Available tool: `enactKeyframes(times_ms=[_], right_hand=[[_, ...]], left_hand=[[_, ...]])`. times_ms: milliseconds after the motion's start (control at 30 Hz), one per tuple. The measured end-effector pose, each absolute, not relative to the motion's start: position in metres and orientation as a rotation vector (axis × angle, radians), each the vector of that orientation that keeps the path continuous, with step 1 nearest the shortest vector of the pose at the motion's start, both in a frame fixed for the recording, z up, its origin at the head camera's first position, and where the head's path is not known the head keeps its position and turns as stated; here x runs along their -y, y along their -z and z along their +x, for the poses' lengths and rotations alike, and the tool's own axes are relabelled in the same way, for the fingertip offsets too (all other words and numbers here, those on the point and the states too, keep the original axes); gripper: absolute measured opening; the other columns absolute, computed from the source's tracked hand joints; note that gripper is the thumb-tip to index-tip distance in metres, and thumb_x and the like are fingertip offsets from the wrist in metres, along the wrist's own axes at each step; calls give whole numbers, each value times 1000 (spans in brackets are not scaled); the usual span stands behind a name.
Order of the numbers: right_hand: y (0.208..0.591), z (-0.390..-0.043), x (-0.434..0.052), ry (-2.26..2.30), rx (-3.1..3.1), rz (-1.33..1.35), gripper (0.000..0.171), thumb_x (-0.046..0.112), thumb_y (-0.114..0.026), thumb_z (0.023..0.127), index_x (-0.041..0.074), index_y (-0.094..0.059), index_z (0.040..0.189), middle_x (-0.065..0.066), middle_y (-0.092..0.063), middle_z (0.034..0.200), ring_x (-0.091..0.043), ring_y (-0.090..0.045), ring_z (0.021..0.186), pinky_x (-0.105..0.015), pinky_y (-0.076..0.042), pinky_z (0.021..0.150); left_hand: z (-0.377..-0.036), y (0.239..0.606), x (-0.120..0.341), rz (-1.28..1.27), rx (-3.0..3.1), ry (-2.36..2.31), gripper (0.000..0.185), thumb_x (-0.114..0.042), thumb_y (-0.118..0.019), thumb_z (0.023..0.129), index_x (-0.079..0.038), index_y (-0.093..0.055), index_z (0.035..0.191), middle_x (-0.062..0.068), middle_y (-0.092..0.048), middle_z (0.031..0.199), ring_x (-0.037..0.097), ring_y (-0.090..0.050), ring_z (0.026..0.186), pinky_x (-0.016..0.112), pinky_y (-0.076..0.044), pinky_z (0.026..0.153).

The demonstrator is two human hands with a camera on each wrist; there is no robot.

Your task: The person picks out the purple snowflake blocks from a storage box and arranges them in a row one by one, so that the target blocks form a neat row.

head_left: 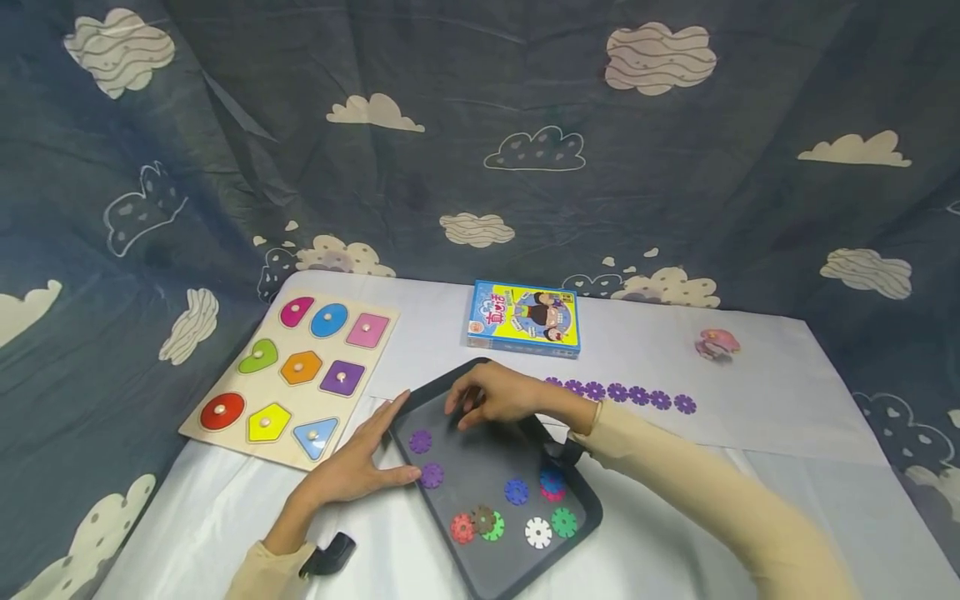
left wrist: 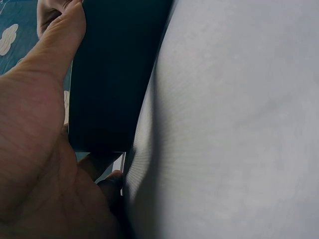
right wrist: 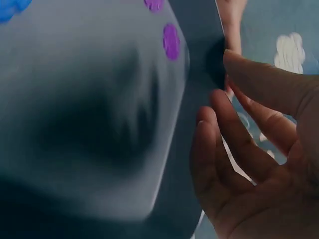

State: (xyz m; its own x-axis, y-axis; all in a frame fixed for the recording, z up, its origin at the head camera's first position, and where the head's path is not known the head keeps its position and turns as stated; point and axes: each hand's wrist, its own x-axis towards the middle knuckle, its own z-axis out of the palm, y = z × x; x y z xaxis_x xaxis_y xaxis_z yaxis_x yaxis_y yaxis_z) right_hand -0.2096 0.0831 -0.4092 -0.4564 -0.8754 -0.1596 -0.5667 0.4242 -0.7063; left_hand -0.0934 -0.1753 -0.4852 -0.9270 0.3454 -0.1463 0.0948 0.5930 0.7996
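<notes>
A dark grey tray (head_left: pixel 480 450) sits at an angle on the white cloth. My left hand (head_left: pixel 360 458) rests along its left corner, fingers straight and thumb against the outer wall; in the left wrist view the thumb lies along the dark side. Over the tray's far part, my right hand (head_left: pixel 498 393) hovers with loosely bent fingers and nothing between them. Two purple notched discs (head_left: pixel 421 442) lie near the left wall. Toward the near end are a blue disc (head_left: pixel 516 492), a white disc (head_left: pixel 537 532), a red disc (head_left: pixel 462 528) and several other coloured ones, some overlapping.
Behind the right forearm, a row of purple notched discs (head_left: pixel 638 395) runs along the cloth. A wooden shape puzzle (head_left: pixel 300 379) lies at left, a card-game box (head_left: pixel 523 319) at the back, a small pink toy (head_left: pixel 717 342) at right. A cloud-patterned curtain (head_left: pixel 450 150) hangs behind.
</notes>
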Motion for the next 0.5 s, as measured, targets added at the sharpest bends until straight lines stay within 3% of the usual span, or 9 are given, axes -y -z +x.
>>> enactKeyframes(times_ms=[200,500], right_hand=[[416,-201,-61,750,-2035,-1184,22,7,-80,84,6,-75,106,-9,-75,106,-12,-65,82,-16,-54,72],[438,-191,-51,787,-1968,-997,20,0,-79,82,7,-77,100,-5,-73,99,-7,-60,78,-17,-50,65]], left_hand=[[-93,484,176,354,-2541,-1245,107,-53,-77,82,-38,-7,161,14,-10,169,43,-8,154,75,-18,114],[-94,486,176,361,-2543,-1250,105,-53,-77,83,-40,-7,161,14,-10,169,44,-9,154,75,-20,113]])
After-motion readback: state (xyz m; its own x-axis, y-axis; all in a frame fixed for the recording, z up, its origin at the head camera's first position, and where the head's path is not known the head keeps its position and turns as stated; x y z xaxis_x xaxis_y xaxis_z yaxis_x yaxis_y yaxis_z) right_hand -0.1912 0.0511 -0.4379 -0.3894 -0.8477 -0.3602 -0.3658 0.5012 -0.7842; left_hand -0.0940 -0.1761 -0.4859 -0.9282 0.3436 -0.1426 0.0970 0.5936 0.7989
